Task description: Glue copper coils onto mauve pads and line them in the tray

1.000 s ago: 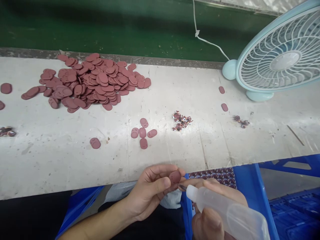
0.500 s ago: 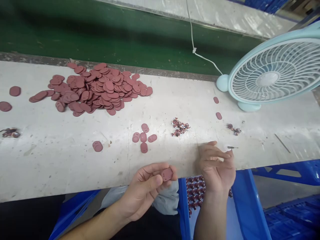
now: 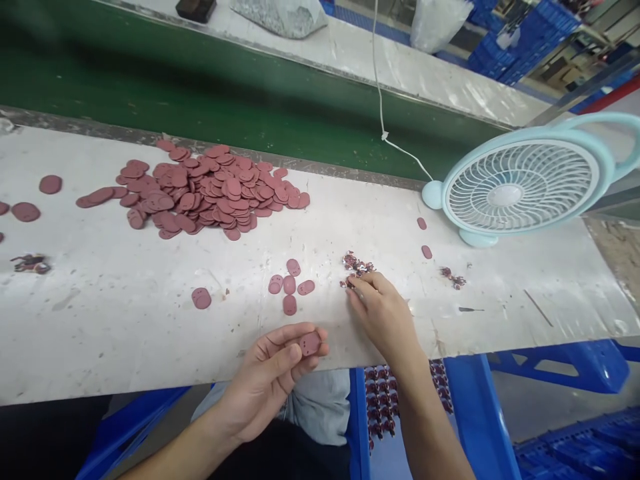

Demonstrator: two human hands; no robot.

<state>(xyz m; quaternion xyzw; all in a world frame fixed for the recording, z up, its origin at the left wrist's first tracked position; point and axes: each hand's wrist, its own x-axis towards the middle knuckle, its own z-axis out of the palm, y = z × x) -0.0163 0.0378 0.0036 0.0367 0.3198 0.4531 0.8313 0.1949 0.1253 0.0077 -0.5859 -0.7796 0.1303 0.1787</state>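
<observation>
Between the thumb and fingers of my left hand is a reddish-brown oval disc with small holes, held over the table's front edge. My right hand reaches to a small cluster of dark red and white parts. Its fingertips are pinched at the cluster's near side; what they grip, if anything, is hidden. Left of the cluster, several loose oval discs lie in a cross shape. A large heap of the same discs lies farther back on the left.
A light-blue fan stands at the back right, its white cord running over the green strip. A thin dark tool lies on the white table. Below the edge, a blue tray holds rows of small dark red parts.
My right hand has moved left from beside the thin tool to the small cluster, its fingers now pinched there. My left hand still holds the disc. The camera view has shifted.
</observation>
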